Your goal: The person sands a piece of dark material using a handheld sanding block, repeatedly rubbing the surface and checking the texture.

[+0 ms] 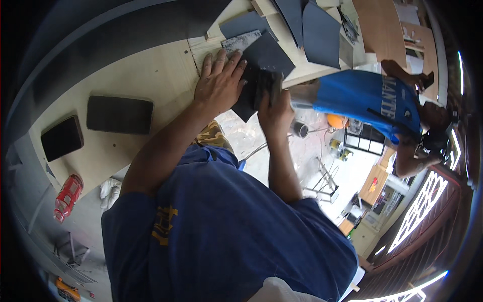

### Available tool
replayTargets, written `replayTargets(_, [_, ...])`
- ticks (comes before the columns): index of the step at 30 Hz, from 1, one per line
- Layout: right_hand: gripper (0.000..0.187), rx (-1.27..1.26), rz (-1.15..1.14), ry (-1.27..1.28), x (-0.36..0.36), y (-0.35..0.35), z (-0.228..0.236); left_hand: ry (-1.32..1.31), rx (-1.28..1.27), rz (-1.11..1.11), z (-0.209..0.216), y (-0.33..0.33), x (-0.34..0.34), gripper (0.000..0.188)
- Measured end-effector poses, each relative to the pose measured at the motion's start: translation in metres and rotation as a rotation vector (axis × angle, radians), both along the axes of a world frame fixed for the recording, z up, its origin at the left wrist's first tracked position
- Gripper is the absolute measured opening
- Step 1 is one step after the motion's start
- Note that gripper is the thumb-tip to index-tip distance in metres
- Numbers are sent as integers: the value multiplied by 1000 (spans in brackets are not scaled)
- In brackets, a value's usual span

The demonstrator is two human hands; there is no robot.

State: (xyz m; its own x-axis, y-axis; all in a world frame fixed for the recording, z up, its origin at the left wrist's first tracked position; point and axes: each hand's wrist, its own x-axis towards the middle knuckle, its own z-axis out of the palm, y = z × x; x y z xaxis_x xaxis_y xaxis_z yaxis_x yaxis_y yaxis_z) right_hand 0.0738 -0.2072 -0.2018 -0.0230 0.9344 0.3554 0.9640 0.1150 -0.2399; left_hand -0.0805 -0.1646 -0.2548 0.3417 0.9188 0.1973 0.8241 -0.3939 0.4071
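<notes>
Dark block (264,91), underside hidden, sits clamped in the right grip (276,115), left grip (219,86) spread.

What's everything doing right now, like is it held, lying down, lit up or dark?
Left hand: palm down, fingers a little spread.
Right hand: curled around the dark block.
Dark block: held, on the dark sheet.
Dark sheet: lying under the dark block.
Smaller phone: lying down, screen dark.
Larger dark slab: lying down.
Red bottle: can't tell if open.
Strip light: lit.
</notes>
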Motion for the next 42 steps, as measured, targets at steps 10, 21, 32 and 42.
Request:
replayTargets(10, [17, 67, -104, 1, -2, 66, -7, -4, 12, -19, 3, 1, 5, 48])
replayTargets(21, [37, 5, -140, 111, 7, 81, -10, -16, 41, -10, 1, 1, 7, 49])
replayTargets(32, [25, 13, -179, 113, 5, 77, -3, -5, 53, 2, 3, 4, 5, 47])
replayTargets(42, [33, 27, -186, 139, 11, 88, -12, 14, 2, -32, 5, 4, 8, 48])
